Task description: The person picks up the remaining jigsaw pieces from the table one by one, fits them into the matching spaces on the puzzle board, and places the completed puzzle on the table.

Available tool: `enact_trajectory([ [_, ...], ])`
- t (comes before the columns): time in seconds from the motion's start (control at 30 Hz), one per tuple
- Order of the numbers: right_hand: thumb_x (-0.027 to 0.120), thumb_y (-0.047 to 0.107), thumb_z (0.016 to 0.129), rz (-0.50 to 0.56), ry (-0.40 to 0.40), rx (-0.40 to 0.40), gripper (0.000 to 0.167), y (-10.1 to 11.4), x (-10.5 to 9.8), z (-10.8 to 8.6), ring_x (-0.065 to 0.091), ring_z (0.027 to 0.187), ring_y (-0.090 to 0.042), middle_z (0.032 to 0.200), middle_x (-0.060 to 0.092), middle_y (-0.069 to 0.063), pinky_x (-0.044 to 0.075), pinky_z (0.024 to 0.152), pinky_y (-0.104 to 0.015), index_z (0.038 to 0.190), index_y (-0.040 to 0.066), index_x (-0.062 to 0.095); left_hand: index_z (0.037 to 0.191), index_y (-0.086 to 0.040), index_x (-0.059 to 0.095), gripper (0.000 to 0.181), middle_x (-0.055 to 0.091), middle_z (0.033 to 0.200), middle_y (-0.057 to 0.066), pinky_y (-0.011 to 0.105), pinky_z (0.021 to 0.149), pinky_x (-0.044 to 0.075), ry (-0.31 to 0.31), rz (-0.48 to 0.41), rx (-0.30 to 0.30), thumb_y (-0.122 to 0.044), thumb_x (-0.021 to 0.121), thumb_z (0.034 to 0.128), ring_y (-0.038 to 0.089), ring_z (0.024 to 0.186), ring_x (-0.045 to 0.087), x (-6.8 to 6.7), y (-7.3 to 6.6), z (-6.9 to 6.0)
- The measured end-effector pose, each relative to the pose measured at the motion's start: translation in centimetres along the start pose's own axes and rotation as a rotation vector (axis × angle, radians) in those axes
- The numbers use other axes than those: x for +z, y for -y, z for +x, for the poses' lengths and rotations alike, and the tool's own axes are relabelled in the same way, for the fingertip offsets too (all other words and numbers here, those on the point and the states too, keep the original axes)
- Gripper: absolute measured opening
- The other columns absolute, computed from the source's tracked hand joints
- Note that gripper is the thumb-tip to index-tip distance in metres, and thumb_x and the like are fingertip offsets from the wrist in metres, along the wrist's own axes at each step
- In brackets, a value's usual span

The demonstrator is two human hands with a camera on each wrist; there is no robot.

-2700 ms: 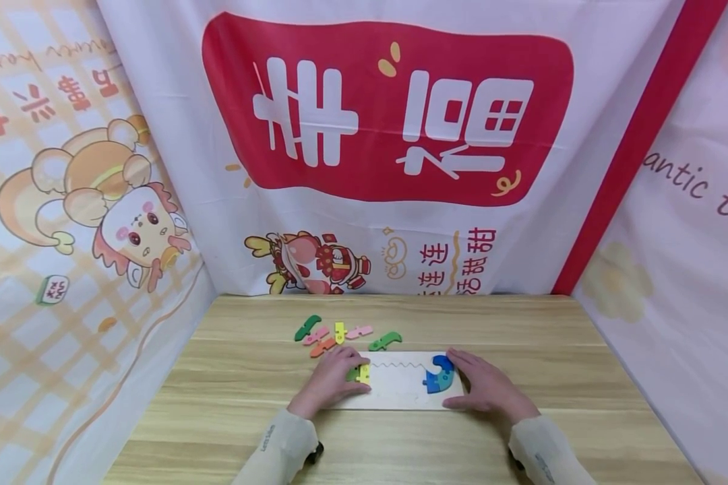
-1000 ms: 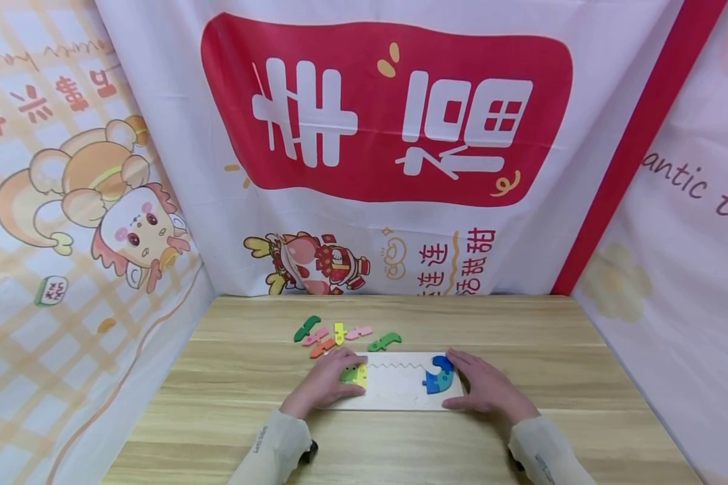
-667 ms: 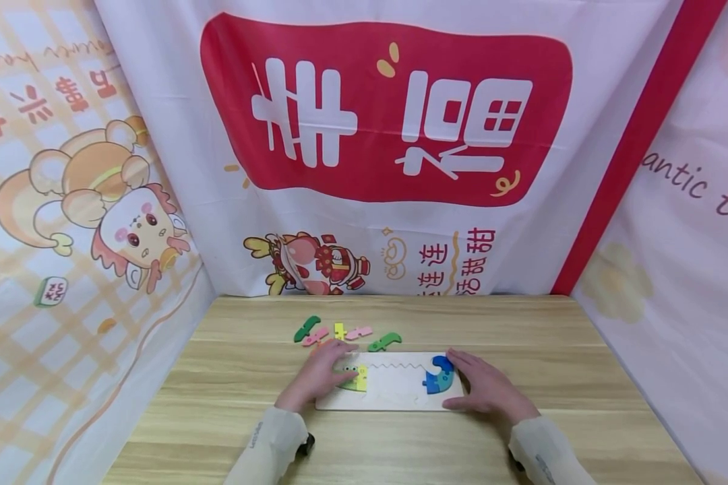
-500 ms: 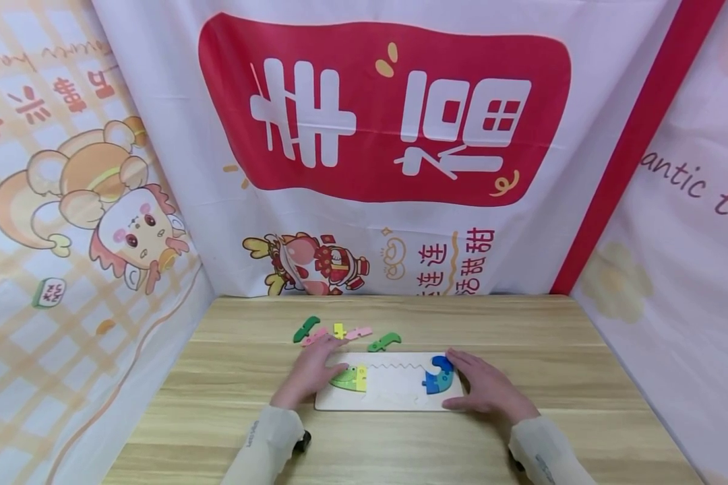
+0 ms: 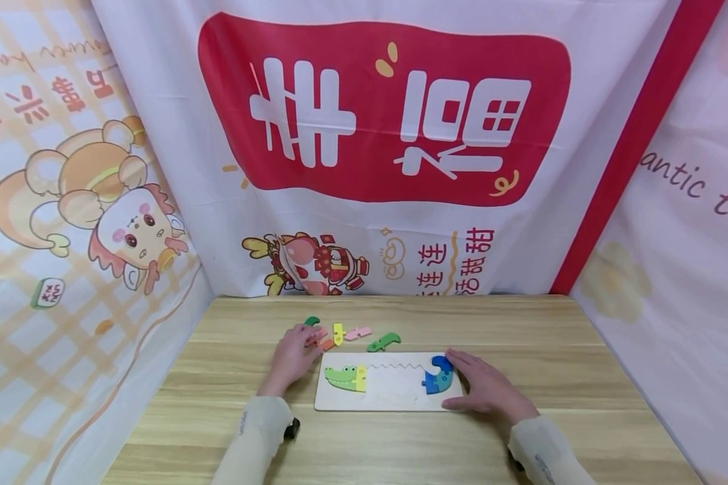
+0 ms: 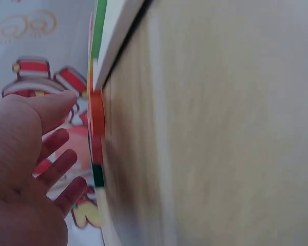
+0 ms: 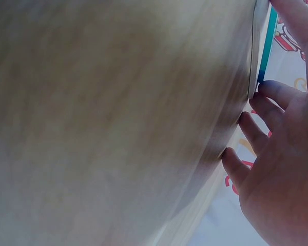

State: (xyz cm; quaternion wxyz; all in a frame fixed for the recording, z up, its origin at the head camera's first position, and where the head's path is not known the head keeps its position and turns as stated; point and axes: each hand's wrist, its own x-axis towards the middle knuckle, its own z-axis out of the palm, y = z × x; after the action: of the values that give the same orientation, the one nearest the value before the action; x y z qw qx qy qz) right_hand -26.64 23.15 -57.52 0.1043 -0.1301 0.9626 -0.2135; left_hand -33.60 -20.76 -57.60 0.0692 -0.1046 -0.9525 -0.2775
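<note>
The white puzzle board [image 5: 394, 397] lies flat on the table. At its left end sit a green crocodile head [image 5: 342, 377] and a yellow piece [image 5: 360, 378]; blue tail pieces [image 5: 439, 378] sit at its right end. My left hand [image 5: 292, 356] is over the loose pieces, fingers spread, holding nothing that shows; an orange piece [image 5: 325, 345] is beside it, also an orange piece [image 6: 97, 115] in the left wrist view. My right hand [image 5: 485, 387] rests at the board's right end, thumb and fingers along its edges, seen as a hand [image 7: 282, 138] in the right wrist view.
Behind the board lie a light green piece [image 5: 385, 341], a pale pink piece [image 5: 358, 333], a yellow piece [image 5: 339, 333] and a dark green piece [image 5: 312, 321], partly covered by the left hand. Printed cloth [image 5: 388, 249] hangs behind the wooden table [image 5: 400, 444].
My left hand has left the crocodile head and yellow piece and moved left and back to the loose pieces, uncovering the board's left end. The right hand has stayed in place.
</note>
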Motion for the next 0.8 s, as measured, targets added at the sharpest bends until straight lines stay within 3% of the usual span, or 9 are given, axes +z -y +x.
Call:
enact_trajectory([
  [0.13,0.082,0.07,0.073,0.005,0.003,-0.003,0.11,0.2,-0.1,-0.1,0.033,0.154,-0.037,0.168,0.036,-0.005,0.03,0.123,-0.063,0.16,0.019,0.04,0.145,-0.014,0.06,0.05,0.06,0.142,0.014,0.061,0.109,0.047,-0.008,0.045,-0.027,-0.02,0.073,0.0975,0.038,0.128,0.057,-0.6,1.5,0.4],
  [0.33,0.083,0.069,0.073,0.008,0.001,0.005,0.11,0.4,-0.2,-0.3,0.034,0.153,-0.037,0.167,0.037,-0.006,0.031,0.122,-0.063,0.16,0.018,0.04,0.15,-0.013,0.054,0.054,0.054,0.152,0.018,0.066,0.113,0.041,0.065,0.074,-0.023,-0.013,0.068,0.098,0.045,0.136,0.052,-1.0,3.1,0.4],
  [0.53,0.082,0.07,0.072,0.009,0.001,0.01,0.11,0.1,-0.1,-0.3,0.034,0.154,-0.037,0.167,0.037,-0.004,0.03,0.122,-0.063,0.16,0.02,0.04,0.146,-0.012,0.059,0.05,0.057,0.148,0.016,0.064,0.11,0.045,0.111,0.133,-0.037,-0.016,0.07,0.0978,0.041,0.132,0.055,-1.0,3.0,0.4],
  [0.8,0.081,0.073,0.071,0.009,-0.002,0.02,0.111,0.1,0.0,-0.1,0.033,0.154,-0.035,0.168,0.036,-0.002,0.03,0.123,-0.062,0.161,0.023,0.039,0.143,-0.012,0.062,0.05,0.06,0.137,0.016,0.059,0.107,0.049,0.111,0.077,-0.091,-0.015,0.075,0.0943,0.037,0.124,0.059,-1.6,3.1,0.0],
])
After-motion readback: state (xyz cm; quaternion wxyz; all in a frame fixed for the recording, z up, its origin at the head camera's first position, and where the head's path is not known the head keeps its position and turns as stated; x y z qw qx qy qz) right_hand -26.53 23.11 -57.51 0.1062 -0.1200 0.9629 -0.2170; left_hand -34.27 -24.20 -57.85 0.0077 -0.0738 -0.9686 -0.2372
